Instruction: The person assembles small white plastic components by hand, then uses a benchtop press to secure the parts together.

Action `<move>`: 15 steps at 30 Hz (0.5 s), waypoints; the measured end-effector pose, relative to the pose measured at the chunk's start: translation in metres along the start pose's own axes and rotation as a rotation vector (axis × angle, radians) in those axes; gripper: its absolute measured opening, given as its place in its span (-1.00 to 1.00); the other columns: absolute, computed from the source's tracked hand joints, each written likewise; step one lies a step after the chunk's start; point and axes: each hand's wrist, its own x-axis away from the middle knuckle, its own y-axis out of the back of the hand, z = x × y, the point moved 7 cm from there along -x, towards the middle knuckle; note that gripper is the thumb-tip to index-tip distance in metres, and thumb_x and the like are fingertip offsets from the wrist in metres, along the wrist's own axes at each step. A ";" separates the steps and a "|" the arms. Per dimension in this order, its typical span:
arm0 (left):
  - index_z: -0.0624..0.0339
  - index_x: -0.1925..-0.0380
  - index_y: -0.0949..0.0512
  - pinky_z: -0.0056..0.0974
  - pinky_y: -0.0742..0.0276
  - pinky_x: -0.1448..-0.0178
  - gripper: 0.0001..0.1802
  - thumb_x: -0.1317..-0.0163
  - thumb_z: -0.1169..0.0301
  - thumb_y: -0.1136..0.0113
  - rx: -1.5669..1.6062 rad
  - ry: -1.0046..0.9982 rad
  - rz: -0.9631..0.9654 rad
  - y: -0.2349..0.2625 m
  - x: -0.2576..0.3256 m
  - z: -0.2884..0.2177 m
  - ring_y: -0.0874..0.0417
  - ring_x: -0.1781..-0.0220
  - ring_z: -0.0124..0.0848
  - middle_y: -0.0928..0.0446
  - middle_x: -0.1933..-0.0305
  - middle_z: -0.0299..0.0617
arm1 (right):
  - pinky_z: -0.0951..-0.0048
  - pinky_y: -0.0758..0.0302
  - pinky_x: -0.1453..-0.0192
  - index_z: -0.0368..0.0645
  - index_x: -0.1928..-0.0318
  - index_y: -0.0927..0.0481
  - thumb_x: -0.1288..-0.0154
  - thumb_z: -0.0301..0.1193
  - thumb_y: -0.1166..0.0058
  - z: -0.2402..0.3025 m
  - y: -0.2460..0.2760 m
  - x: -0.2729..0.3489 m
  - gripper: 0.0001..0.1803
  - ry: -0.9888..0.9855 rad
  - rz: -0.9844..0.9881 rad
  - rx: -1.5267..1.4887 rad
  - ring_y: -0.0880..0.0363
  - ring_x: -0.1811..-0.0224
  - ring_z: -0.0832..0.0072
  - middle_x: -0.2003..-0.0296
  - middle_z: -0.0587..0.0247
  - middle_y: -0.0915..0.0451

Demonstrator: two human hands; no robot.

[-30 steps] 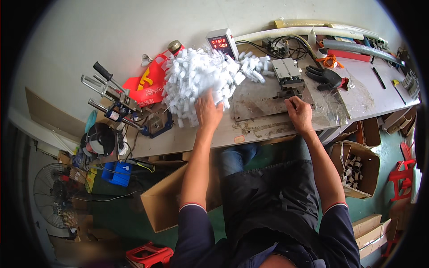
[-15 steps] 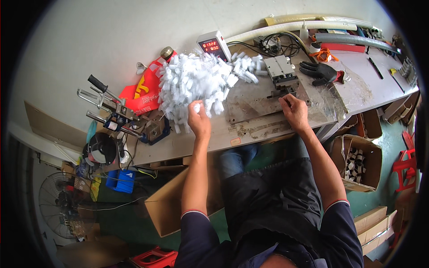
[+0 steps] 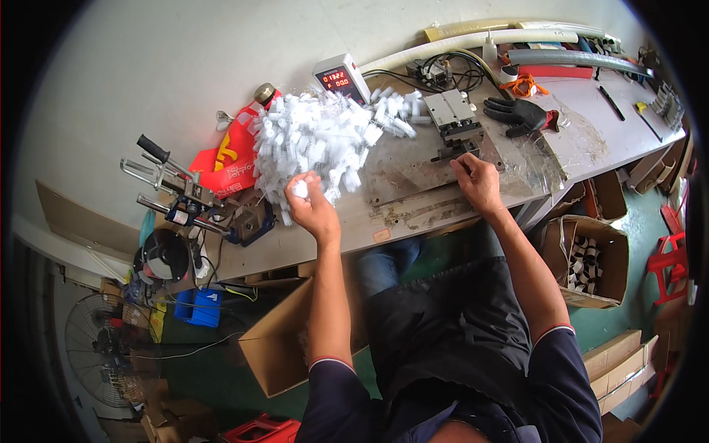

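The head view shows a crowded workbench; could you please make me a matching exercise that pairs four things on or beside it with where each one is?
Things:
1. black glove
2. heap of white plastic pieces
3. open cardboard box of small parts
4. small metal press

Places:
A. on the floor to the right of the bench
B. just beyond the right hand
C. on the bench right of the press
D. in front of the left hand, which pinches one white piece

Pairs: 1-C, 2-D, 3-A, 4-B
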 end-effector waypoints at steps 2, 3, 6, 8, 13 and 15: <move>0.29 0.03 -0.52 -0.28 -0.63 -0.06 -0.84 -0.53 0.42 -0.13 0.012 0.035 0.017 0.001 0.007 0.008 -0.72 0.11 -0.37 -0.69 0.03 -0.11 | 0.35 -0.49 0.33 -0.25 0.21 -0.67 -0.43 -0.32 -0.25 0.004 -0.001 -0.001 -0.78 0.031 0.000 -0.019 -0.43 0.54 0.43 0.54 0.03 -0.54; 0.29 0.03 -0.52 -0.28 -0.63 -0.06 -0.84 -0.53 0.42 -0.13 0.014 0.034 0.017 0.001 0.013 0.010 -0.72 0.11 -0.37 -0.69 0.03 -0.11 | 0.35 -0.49 0.33 -0.25 0.21 -0.67 -0.43 -0.32 -0.25 0.006 0.000 0.000 -0.78 0.033 -0.001 -0.018 -0.43 0.54 0.43 0.54 0.03 -0.54; 0.28 0.00 -0.50 -0.28 -0.62 -0.05 -0.83 -0.53 0.42 -0.14 0.128 0.114 0.059 -0.014 0.035 0.016 -0.70 0.12 -0.40 -0.68 0.01 -0.14 | 0.35 -0.50 0.32 -0.24 0.20 -0.68 -0.42 -0.31 -0.26 0.006 0.001 0.000 -0.78 0.019 0.014 -0.007 -0.46 0.54 0.39 0.53 0.01 -0.57; 0.27 0.00 -0.50 -0.30 -0.62 -0.01 -0.84 -0.54 0.44 -0.12 0.165 0.141 0.104 -0.033 0.054 0.008 -0.69 0.14 -0.42 -0.68 0.02 -0.13 | 0.17 -0.54 0.30 -0.15 0.22 -0.70 -0.39 -0.23 -0.25 0.002 0.000 0.000 -0.77 0.040 0.031 -0.011 -0.65 0.45 0.04 0.49 -0.03 -0.64; 0.25 0.02 -0.51 -0.34 -0.61 0.01 -0.88 -0.55 0.47 -0.12 0.258 0.219 0.309 -0.087 0.105 -0.012 -0.68 0.12 -0.47 -0.69 0.01 -0.13 | 0.40 -0.47 0.35 -0.28 0.16 -0.70 -0.48 -0.27 -0.23 0.001 -0.016 0.000 -0.72 -0.008 0.183 -0.187 -0.52 0.48 0.55 0.50 0.24 -0.63; 0.24 0.01 -0.53 -0.34 -0.59 -0.02 -0.87 -0.54 0.46 -0.14 0.252 0.206 0.381 -0.103 0.120 -0.022 -0.66 0.12 -0.47 -0.69 0.02 -0.16 | 0.45 -0.45 0.37 -0.29 0.15 -0.71 -0.50 -0.25 -0.22 0.006 -0.025 0.005 -0.70 -0.093 0.243 -0.336 -0.51 0.46 0.62 0.49 0.33 -0.63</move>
